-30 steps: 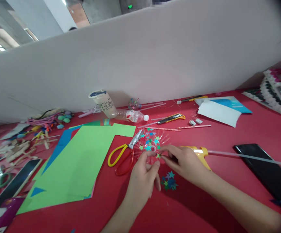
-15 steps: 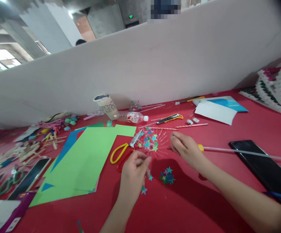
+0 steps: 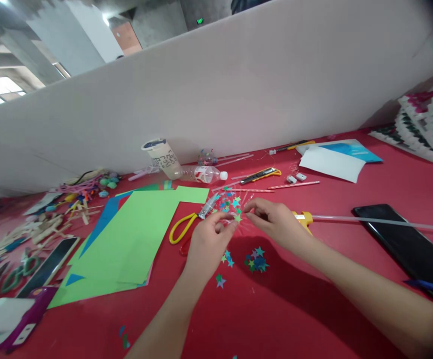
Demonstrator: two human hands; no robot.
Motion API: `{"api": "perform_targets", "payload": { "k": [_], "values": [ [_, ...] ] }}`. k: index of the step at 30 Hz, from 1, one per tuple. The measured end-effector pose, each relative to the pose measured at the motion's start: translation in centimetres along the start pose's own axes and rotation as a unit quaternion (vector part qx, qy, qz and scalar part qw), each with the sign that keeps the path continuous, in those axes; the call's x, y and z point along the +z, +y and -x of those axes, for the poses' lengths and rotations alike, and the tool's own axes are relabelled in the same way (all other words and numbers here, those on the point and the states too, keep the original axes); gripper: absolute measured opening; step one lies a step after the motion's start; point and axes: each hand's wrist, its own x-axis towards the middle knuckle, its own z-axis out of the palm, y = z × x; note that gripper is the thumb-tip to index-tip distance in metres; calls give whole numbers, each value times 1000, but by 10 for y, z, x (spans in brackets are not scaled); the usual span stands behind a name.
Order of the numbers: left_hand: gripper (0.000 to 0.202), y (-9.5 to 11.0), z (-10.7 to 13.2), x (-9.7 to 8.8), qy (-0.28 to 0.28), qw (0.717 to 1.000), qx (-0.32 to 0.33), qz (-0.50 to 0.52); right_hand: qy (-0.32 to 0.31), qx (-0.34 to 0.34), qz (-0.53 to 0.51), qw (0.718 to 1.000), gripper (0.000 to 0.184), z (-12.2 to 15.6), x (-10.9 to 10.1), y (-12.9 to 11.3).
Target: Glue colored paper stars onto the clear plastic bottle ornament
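Colored stars lie on a clear plastic piece cut into fanned strips. My left hand is closed, thumb and forefinger together beside a green star on this piece; what they pinch is unclear. Facing it from the right, my right hand has its fingertips drawn together at the piece's edge, and anything in them is too small to name. A yellow glue gun with a long clear glue stick lies partly hidden behind my right hand. Scissors rest left of the stars.
Loose stars lie nearer me. Green paper sheets spread leftward. Behind are a plastic bottle, a paper cup, a utility knife and striped straws. A black phone lies right. A white partition rises behind.
My right hand has moved left and my left hand forward, so their fingertips now nearly meet over the plastic piece. More of the glue gun shows. The view has tilted slightly downward.
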Motion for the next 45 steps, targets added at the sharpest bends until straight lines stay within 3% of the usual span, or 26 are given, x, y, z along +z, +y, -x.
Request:
{"api": "perform_targets", "payload": {
  "k": [6,13,25,29,32,45],
  "values": [
    [23,-3,-8,11,-4,999,-9,45,-4,-10,13,1000,17,0,3,0],
    [15,-6,-10,14,-12,999,9,28,-7,-16,27,999,17,-1,4,2],
    [17,-4,-5,14,-17,998,48,-22,-27,-102,101,989,15,3,6,2],
    [15,-5,-5,14,-10,999,41,-19,21,-69,114,991,14,3,1,1],
    [16,-6,-5,13,-4,1000,22,-12,56,-38,54,996,16,2,-6,2],
    [22,-3,-9,7,-20,999,25,8,44,1,-30,999,37,-5,-18,-6]
  ]
}}
